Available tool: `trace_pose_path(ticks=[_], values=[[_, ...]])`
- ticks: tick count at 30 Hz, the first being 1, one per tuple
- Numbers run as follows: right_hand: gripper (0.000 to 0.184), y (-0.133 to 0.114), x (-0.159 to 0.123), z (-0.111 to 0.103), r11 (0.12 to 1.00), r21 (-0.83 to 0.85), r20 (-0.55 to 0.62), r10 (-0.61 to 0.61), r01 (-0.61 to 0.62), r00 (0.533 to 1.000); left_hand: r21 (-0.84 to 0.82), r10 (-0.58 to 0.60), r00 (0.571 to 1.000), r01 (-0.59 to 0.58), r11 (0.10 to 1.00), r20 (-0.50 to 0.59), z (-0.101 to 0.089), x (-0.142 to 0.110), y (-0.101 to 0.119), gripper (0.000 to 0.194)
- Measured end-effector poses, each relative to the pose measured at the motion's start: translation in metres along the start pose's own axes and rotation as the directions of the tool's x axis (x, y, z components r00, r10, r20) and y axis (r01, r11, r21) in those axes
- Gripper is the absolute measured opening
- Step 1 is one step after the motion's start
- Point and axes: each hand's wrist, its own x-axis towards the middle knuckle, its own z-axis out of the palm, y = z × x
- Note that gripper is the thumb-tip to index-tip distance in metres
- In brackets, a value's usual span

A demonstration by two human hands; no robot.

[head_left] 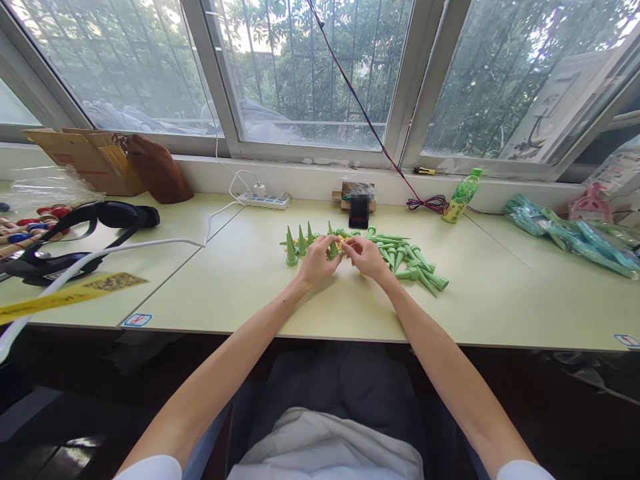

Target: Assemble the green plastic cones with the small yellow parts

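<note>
My left hand [319,261] is closed around a green plastic spike [333,248], which points upward between the fingers. Close beside it, my right hand [367,258] is pinched, its fingertips almost touching the spike; whatever they hold is too small to make out. Left of my hands, several green spikes [291,248] stand upright on their wide ends. A loose pile of green spikes [419,267] lies to the right of my right hand. Small yellow pieces [343,235] show just behind my fingers, partly hidden by them.
Behind the work stand a phone [359,212] and a green-labelled bottle [462,196]. A power strip [264,200] feeds a white cable [150,245] across the left side. Black headgear [113,215] and a brown bag [156,170] are at left, plastic-wrapped packets [575,233] at right.
</note>
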Motion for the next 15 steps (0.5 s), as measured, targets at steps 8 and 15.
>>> trace_pose_path(ticks=[8,15], values=[[0.026,0.0087,0.0026,0.0021,0.992,0.127,0.033,0.0,-0.004,0.999,-0.001,-0.004,1.0,0.004,1.0,0.008,-0.0006,-0.0004,0.0021,0.02],[0.03,0.0026,0.0007,0.0008,0.996,0.092,0.023,0.015,-0.017,1.0,0.005,0.004,1.0,-0.004,1.0,0.016,-0.0001,-0.001,0.0006,0.021]])
